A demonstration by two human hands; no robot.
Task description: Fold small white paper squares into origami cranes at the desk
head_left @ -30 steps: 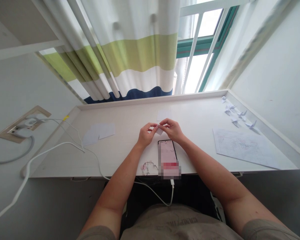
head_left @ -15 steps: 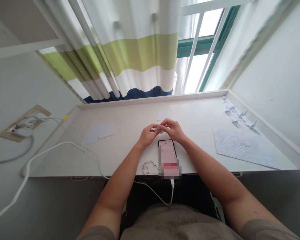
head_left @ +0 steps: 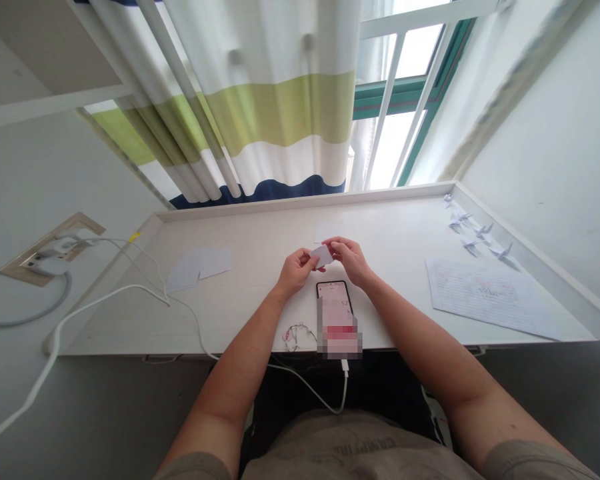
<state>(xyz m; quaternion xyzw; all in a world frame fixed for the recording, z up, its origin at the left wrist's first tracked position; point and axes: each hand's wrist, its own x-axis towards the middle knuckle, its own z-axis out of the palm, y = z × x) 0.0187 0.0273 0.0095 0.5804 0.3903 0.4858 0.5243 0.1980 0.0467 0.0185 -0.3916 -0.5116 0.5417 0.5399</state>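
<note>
Paper piece swung broadside; right hand loosened

Left hand pinches it just beyond the phone. Right fingers curl by its edge, contact unclear. Risk, I'd judge: one-sided grip could let it slip.

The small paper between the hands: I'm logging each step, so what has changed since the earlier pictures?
The small paper, mostly covered by fingers before, now shows a broader face. The left hand pinches it; the right hand has drawn slightly right, and whether it touches the paper is unclear. The phone, loose sheets and folded paper figures stayed put.
</note>
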